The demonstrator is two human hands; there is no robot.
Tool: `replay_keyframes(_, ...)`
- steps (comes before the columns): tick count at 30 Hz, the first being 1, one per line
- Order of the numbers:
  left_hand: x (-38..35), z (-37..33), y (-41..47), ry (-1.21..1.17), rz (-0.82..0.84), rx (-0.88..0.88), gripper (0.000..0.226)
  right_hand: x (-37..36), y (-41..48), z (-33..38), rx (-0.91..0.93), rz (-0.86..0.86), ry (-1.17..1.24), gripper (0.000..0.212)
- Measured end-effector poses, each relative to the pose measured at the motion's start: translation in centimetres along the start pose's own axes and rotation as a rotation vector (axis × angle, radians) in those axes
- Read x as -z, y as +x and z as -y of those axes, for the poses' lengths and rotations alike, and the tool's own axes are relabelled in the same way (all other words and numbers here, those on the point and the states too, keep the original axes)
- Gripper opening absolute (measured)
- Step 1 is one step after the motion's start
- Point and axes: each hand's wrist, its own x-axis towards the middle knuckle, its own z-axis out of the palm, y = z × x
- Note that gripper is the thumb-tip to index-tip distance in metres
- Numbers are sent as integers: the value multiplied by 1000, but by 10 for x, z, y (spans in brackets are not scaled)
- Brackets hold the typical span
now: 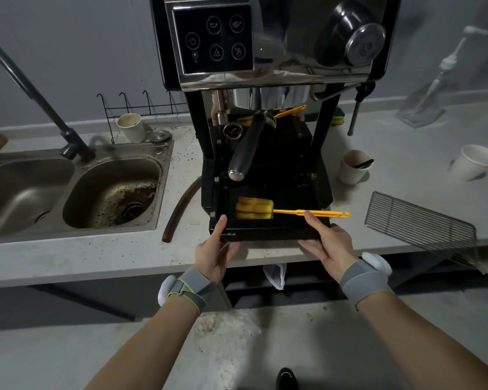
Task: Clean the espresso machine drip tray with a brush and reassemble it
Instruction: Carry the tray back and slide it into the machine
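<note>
Two bare hands, each with a grey wrist strap, grip the black drip tray (pixel 268 230) at the front of the espresso machine (pixel 268 80). Left hand (pixel 213 254): thumb laid up along the tray's left front corner, fingers curled beneath the front edge, closed on the tray. Right hand (pixel 328 244): thumb on top of the tray's right rim, touching the brush handle, fingers under the front right corner, likewise closed on the tray. Tray: sits at the machine's base, its front overhanging the countertop (pixel 96 257) edge; whether it is fully seated cannot be told. Brush (pixel 288 211): yellow, lying inside the tray, sponge head toward 9 o'clock, thin handle running toward 3 o'clock and past the tray's right rim. Portafilter (pixel 245 147): black handle, locked under the group head, directly at 12 o'clock from the tray. Metal grate (pixel 420 220): lying flat on the counter at 3 o'clock from the tray, apart from it, one corner near the counter edge. Paper cup (pixel 354 166) with a dark stirrer inside: at 2 o'clock, just beside the machine. Second paper cup (pixel 475 161): further out at 2 o'clock, tilted. Dark hose (pixel 181 206): on the counter at 9 o'clock, between machine and sink. Double sink (pixel 76 192): at 9 o'clock, right basin stained with dark grounds around the drain. Faucet (pixel 37 102): black, behind the basins at 10 o'clock. Stained paper cup (pixel 130 127): at 10 o'clock, beside a wire rack (pixel 135 106) behind the sink.
</note>
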Motion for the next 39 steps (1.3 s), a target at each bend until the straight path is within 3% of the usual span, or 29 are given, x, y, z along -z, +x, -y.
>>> replay_keyframes(11,-2,-5,14,-16,6,36,63,-6,18,5,-28,29,19,110)
replay_keyframes(24,-9,-11,34,-1,-22,19,52,-12,34,9,-47,45,-4,114)
replay_keyframes(39,-23,-23,26,75,-61,-1,57,-18,41,18,-87,73,-27,109)
